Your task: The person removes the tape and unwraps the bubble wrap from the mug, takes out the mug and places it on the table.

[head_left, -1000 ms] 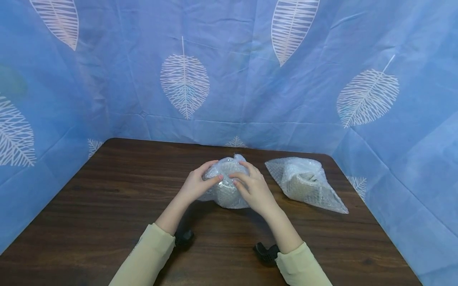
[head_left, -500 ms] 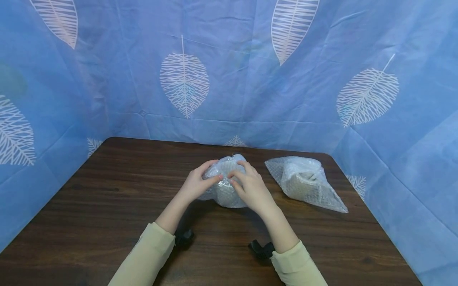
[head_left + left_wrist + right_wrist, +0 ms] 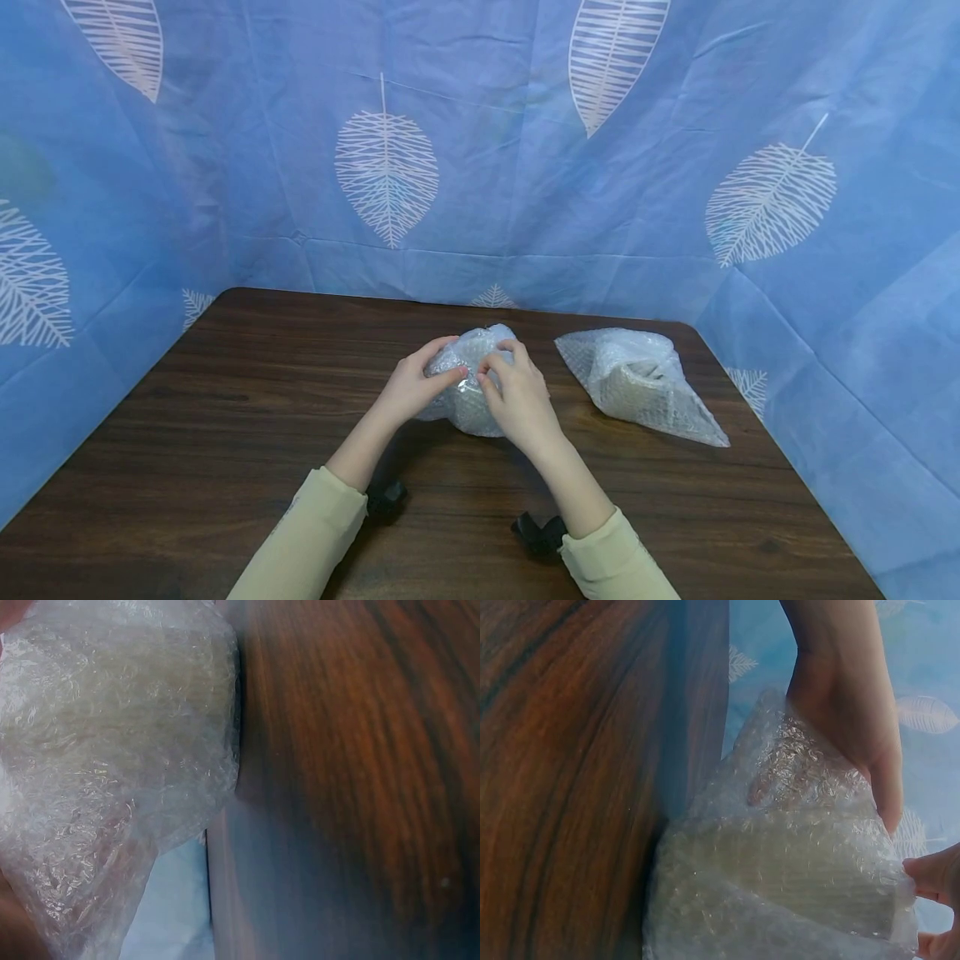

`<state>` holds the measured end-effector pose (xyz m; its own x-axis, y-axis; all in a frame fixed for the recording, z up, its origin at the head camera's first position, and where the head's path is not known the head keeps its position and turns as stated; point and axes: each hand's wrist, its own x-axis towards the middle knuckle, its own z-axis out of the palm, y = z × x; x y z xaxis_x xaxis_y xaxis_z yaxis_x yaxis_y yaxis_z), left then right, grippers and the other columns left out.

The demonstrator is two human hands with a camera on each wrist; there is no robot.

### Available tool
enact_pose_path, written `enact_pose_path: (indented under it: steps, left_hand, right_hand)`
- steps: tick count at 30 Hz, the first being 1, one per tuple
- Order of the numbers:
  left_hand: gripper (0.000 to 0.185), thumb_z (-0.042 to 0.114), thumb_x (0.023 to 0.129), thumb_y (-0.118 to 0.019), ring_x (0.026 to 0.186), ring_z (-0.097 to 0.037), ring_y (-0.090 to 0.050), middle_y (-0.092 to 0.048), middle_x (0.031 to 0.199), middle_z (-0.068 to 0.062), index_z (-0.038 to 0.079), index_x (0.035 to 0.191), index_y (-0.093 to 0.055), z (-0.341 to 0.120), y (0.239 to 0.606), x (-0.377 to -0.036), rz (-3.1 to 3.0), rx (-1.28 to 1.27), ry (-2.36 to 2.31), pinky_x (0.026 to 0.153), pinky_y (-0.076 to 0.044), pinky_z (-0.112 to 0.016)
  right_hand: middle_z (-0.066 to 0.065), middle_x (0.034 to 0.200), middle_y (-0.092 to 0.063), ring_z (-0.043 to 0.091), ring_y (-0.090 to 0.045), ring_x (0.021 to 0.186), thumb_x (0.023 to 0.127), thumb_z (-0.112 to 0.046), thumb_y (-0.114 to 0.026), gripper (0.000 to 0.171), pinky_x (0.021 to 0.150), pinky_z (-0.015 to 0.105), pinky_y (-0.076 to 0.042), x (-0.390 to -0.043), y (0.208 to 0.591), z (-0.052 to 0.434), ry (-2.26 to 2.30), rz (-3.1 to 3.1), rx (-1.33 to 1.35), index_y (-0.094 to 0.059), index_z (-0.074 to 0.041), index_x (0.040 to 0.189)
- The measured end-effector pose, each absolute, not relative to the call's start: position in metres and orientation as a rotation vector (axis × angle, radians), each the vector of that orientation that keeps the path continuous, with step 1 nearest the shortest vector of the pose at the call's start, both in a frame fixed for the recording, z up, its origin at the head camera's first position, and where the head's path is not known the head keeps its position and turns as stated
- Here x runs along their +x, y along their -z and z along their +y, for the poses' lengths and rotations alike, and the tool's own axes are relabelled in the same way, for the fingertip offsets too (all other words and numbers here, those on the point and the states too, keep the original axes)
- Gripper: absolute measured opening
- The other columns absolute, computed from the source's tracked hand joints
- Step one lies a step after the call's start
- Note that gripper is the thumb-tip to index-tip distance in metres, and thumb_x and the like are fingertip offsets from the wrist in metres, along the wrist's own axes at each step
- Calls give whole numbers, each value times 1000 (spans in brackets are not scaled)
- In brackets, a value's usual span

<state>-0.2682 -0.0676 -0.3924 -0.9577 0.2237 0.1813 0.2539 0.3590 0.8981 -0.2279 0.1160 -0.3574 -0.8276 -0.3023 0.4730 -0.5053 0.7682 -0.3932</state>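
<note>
A bubble-wrapped bundle [image 3: 471, 408] sits on the dark wooden table, in front of me. Through its clear wrap a pale ribbed object [image 3: 795, 874] shows in the right wrist view; its kind is hidden by the plastic. My left hand [image 3: 411, 387] grips the bundle's left side, thumb over the top and fingers round the far side. At the upper right, my right hand [image 3: 521, 400] pinches the bubble wrap between bent fingers and thumb. In the left wrist view the crinkled wrap [image 3: 127, 712] fills the left side.
To the right lies a second bubble-wrapped bundle [image 3: 637, 379], with a loose corner pointing toward the table's right edge. The brown wooden table [image 3: 225, 400] reaches back to a blue curtain [image 3: 480, 167] with white leaf prints. Black wrist straps [image 3: 540, 533] sit below the forearms.
My right hand has slid a little left over the bundle, its fingers drawing closer together on the wrap. My left hand and the second bundle stay in place.
</note>
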Motion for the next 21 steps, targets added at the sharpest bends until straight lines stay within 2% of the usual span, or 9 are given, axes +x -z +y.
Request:
enact_pose_path:
  steps: [4,10,13,16,21]
  left_hand:
    - [57,45,89,-65,126,-28,-46,-45,143,-3,26,141,-49,-67,392,-268,-2569,-444,1715,93,-43,-55]
    - [57,46,90,-65,125,-28,-46,-46,143,-3,27,141,-48,-67,392,-268,-2565,-455,1724,93,-44,-54]
    - [58,45,90,-64,126,-29,-46,-46,143,-4,25,141,-48,-66,392,-268,-2565,-464,1720,93,-43,-55]
    - [56,44,90,-64,126,-29,-45,-46,143,-4,26,141,-49,-66,392,-268,-2567,-465,1715,93,-43,-55]
    - [57,43,91,-64,127,-30,-45,-45,143,-4,22,142,-48,-66,392,-269,-2565,-473,1707,93,-42,-56]
  right_hand:
    - [20,128,-45,35,-55,88,94,-13,-64,5,77,58,-46,-227,358,115,-728,-2557,628,-60,-15,90]
    - [23,127,-42,44,-52,103,94,-12,-62,5,85,62,-42,-227,359,117,-777,-2563,673,-58,-13,92]
    - [22,127,-41,40,-53,97,96,-14,-60,5,84,63,-41,-227,357,119,-817,-2593,688,-57,-14,92]
    - [21,128,-41,30,-52,84,96,-15,-58,5,82,61,-40,-228,355,121,-875,-2627,698,-57,-15,91]
    - [20,130,-40,21,-49,72,97,-15,-58,8,78,54,-41,-228,353,123,-941,-2650,700,-55,-17,90]
